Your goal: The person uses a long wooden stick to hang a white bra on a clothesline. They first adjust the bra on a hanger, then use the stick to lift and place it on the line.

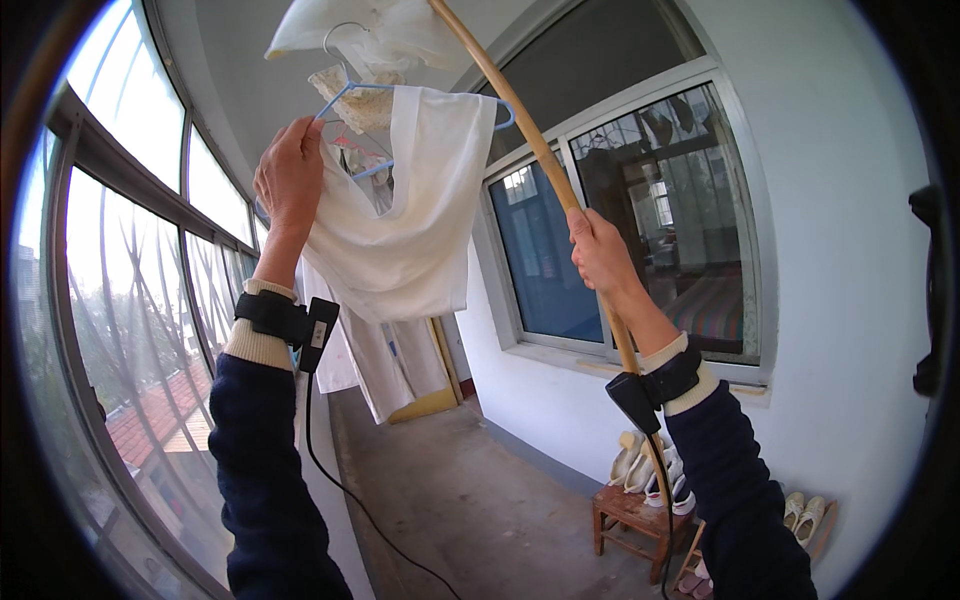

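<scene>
My left hand [291,174] is raised and pinches the left shoulder of a white V-neck garment [431,210] together with its blue hanger [360,85]. The garment sags in loose folds, and the hanger's right arm pokes out past its other shoulder. In my right hand [600,251] is a long wooden pole [525,120], slanting from the ceiling area down beside my forearm. The pole passes just right of the hanger's end; whether they touch I cannot tell. Behind the hanger hang a metal hook [334,34] and a floral lace-edged cloth [367,97].
Barred windows [127,262] line the left wall, and a sliding window [660,210] is set in the right one. White trousers [386,367] hang further down the corridor. Low on the right, a wooden stool [637,514] carries several shoes [637,465]. A black cable [360,502] trails from my left wrist.
</scene>
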Demonstrator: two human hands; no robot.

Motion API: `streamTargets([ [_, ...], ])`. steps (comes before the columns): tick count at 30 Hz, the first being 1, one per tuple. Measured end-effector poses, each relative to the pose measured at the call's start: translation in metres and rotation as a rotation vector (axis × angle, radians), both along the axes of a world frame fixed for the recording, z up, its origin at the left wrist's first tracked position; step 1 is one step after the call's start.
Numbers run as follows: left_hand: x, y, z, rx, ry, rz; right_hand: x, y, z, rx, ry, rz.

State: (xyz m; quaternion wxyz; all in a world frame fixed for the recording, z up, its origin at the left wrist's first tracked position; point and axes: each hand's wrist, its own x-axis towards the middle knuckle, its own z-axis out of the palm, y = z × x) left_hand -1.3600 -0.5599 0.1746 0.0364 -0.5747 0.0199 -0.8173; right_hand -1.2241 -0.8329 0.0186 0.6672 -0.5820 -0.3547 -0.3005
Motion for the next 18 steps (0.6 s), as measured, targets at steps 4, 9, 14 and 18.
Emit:
streamTargets([
  [4,-0.005,0.0,0.004,0.02,0.011,-0.009,-0.006,0.003,0.027,-0.016,0.001,-0.037],
  [9,-0.007,0.001,0.001,-0.014,-0.009,-0.023,-0.009,0.007,0.041,-0.038,-0.014,-0.017],
  [14,-0.023,0.002,-0.007,0.087,-0.082,-0.02,0.005,0.014,-0.022,-0.001,-0.071,-0.01],
  [18,-0.042,-0.006,-0.017,0.148,-0.108,0.011,0.016,0.008,-0.093,-0.076,0.035,-0.055],
])
